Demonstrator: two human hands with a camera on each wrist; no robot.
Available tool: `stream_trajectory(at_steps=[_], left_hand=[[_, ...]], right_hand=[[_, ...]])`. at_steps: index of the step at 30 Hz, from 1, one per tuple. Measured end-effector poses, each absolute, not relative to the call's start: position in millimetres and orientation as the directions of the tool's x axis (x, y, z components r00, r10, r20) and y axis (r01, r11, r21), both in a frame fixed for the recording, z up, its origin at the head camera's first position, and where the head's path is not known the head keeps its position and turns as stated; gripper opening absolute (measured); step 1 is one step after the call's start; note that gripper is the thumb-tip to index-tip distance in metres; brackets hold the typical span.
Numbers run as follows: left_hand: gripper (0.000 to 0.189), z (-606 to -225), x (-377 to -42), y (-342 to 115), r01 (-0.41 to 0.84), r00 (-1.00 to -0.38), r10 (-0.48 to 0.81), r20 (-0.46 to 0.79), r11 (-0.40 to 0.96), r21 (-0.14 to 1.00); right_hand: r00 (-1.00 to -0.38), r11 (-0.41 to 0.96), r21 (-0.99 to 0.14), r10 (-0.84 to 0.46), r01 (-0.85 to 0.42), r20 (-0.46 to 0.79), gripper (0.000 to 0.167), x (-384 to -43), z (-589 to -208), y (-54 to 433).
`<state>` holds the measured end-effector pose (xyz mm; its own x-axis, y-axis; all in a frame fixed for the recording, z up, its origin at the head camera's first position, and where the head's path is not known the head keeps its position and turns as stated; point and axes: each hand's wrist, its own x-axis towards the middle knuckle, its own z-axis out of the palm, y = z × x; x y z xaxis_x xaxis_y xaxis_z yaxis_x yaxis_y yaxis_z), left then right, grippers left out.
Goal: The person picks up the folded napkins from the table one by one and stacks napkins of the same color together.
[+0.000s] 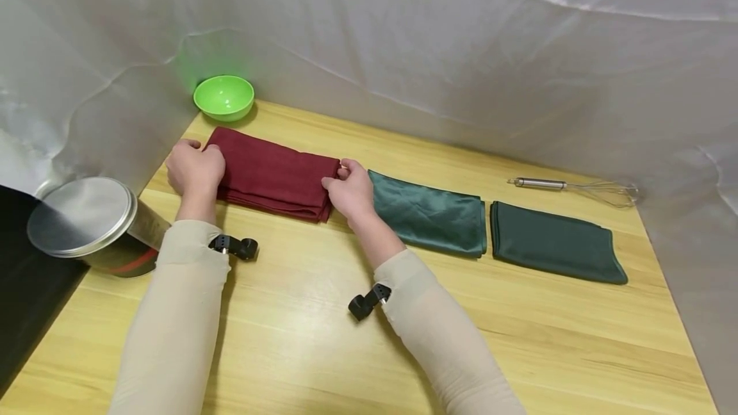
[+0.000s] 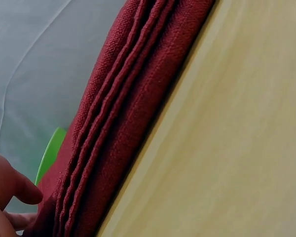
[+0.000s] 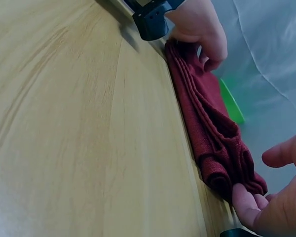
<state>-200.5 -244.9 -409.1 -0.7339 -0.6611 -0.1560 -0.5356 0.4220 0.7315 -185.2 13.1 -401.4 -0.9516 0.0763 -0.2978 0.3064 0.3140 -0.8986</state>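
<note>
The folded red cloth (image 1: 271,175) lies at the tabletop's (image 1: 323,332) ten o'clock corner. The left hand (image 1: 195,168) rests curled on its left end; the right hand (image 1: 350,191) has its grip pinching the right end. Light wood grain runs across the tabletop. At twelve o'clock, white sheeting (image 1: 461,37) walls the space.

Metal tin (image 1: 86,223) partly cut by black edge, green bowl (image 2: 50,154) mostly behind red cloth (image 2: 123,123)
</note>
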Motion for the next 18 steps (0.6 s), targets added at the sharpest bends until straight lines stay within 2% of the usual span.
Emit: stream_trajectory(at_steps=[7,14,18], left_hand=[[0.054,-401.2,-204.1,-234.1,-0.503,-0.713,-0.698,-0.067,0.443,0.743],[0.046,-389.3,-207.5,-207.5,-0.356,-0.704,-0.697,0.135,0.511,0.782],[0.046,-383.7,-205.1,-193.5,-0.254,-0.691,-0.685,0.232,0.530,0.809]], right_hand=[[-0.959,0.328,-0.903,0.036,0.277,-0.282,0.063,-175.7,-392.0,20.4],[-0.967,0.318,-0.916,0.008,0.244,-0.255,0.063,-165.9,-380.4,38.0],[-0.986,0.313,-0.935,0.023,0.166,-0.167,0.057,-158.5,-372.9,55.6]])
